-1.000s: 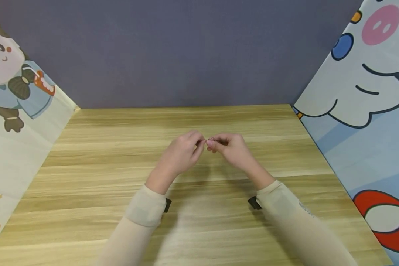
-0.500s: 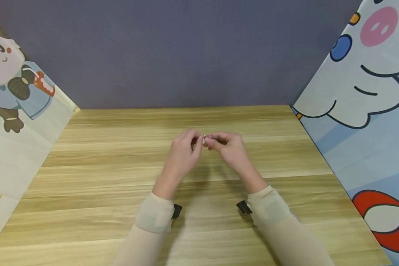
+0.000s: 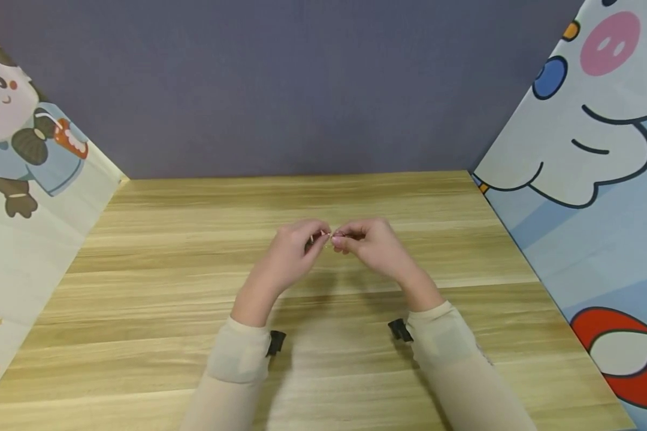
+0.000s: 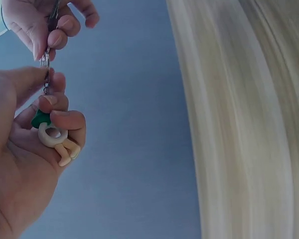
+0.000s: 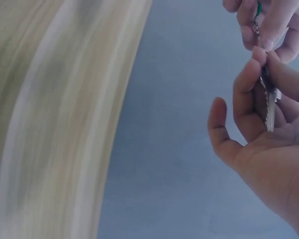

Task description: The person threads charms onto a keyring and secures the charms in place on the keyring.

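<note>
Over the middle of the table, my left hand (image 3: 286, 257) and right hand (image 3: 380, 251) meet at their fingertips in the head view. The left thumb and fingers pinch a metal split ring (image 4: 46, 63). From its short chain hangs a keychain charm (image 4: 52, 134), green and white with pale leg-like parts, partly covered by the curled left fingers. My right thumb and index finger pinch the head of a silver key (image 5: 270, 112) right by the ring. Its toothed blade points back toward the right palm. The fingers hide much of the ring.
A wood-grain table (image 3: 194, 371) lies below both hands. Behind it rises a grey-blue panel (image 3: 302, 90). Cartoon-printed panels stand at the left (image 3: 27, 251) and right (image 3: 571, 239). Black clips (image 3: 401, 330) stick out from the sleeve cuffs.
Both hands rose a little and then came back down, staying together at the fingertips. The left wrist swung inward and then out again. The grips on the ring and key persist.
</note>
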Available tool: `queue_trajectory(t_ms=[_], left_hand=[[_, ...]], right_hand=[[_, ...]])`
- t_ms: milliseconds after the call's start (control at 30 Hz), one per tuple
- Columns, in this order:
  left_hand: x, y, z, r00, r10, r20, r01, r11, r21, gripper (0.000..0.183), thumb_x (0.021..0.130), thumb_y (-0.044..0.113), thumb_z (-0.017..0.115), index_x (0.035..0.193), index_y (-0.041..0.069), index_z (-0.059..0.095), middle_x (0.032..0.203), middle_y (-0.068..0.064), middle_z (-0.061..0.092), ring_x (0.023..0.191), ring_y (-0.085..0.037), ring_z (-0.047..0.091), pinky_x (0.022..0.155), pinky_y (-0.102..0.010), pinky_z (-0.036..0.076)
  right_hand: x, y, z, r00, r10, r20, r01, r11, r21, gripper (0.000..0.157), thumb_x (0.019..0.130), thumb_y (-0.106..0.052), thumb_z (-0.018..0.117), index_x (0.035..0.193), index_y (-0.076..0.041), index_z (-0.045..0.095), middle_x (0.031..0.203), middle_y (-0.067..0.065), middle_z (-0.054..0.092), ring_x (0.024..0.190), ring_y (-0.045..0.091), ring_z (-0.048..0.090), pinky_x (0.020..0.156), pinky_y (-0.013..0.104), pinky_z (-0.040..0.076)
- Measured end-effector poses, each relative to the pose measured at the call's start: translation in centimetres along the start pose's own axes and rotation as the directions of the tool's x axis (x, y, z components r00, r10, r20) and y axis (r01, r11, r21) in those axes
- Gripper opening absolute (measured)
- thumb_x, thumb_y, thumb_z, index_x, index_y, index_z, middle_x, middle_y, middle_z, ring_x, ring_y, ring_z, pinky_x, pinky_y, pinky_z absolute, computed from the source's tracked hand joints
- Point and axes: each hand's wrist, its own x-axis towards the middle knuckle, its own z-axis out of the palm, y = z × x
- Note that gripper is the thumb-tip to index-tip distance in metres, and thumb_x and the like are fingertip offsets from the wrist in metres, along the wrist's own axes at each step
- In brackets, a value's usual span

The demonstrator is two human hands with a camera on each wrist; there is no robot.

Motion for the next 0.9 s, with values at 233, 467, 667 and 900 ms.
queue_trajectory(t_ms=[233,467,667,900], left_hand=[[0.3,0.7,-0.3,0.996,0.058,0.068,-0.065,0.992,0.110,0.011,0.106,0.008,0.065,0.111,0.005,0.073,0.111,-0.008,0.076,0.097,-0.021,0.073,0.084,-0.033,0.063],[0.4,0.7,-0.4,0.989,0.101,0.104,-0.116,0.982,0.147,0.007,0.102,0.007,0.070,0.102,0.008,0.077,0.102,-0.003,0.074,0.091,-0.015,0.072,0.079,-0.025,0.061],[0.5,0.6,-0.6,0.987,0.114,0.113,-0.127,0.985,0.119,0.007,0.101,0.006,0.071,0.100,0.008,0.078,0.098,-0.003,0.075,0.086,-0.013,0.070,0.077,-0.024,0.060],[0.4,0.4,-0.7,0.984,0.138,0.115,-0.148,0.985,0.088,0.010,0.102,0.007,0.071,0.105,0.006,0.080,0.101,-0.005,0.078,0.086,-0.012,0.070,0.076,-0.024,0.060]], right_hand=[[-0.1,-0.4,-0.9,0.997,-0.005,0.074,0.012,0.996,-0.088,0.016,0.104,-0.014,0.069,0.107,-0.003,0.081,0.093,0.008,0.080,0.082,0.017,0.070,0.075,0.035,0.061],[-0.1,-0.7,-1.4,0.988,0.021,0.154,-0.004,0.994,-0.114,0.015,0.104,-0.015,0.069,0.108,-0.007,0.081,0.094,0.008,0.079,0.088,0.027,0.071,0.073,0.032,0.057],[-0.1,-0.1,-1.5,0.986,0.019,0.168,-0.005,0.996,-0.084,0.016,0.105,-0.017,0.068,0.110,-0.007,0.081,0.095,0.009,0.079,0.086,0.025,0.070,0.072,0.032,0.057],[-0.4,0.2,-1.5,0.989,0.018,0.148,-0.011,0.999,-0.049,0.020,0.106,-0.018,0.067,0.113,-0.005,0.081,0.094,0.008,0.079,0.086,0.023,0.070,0.073,0.037,0.058]])
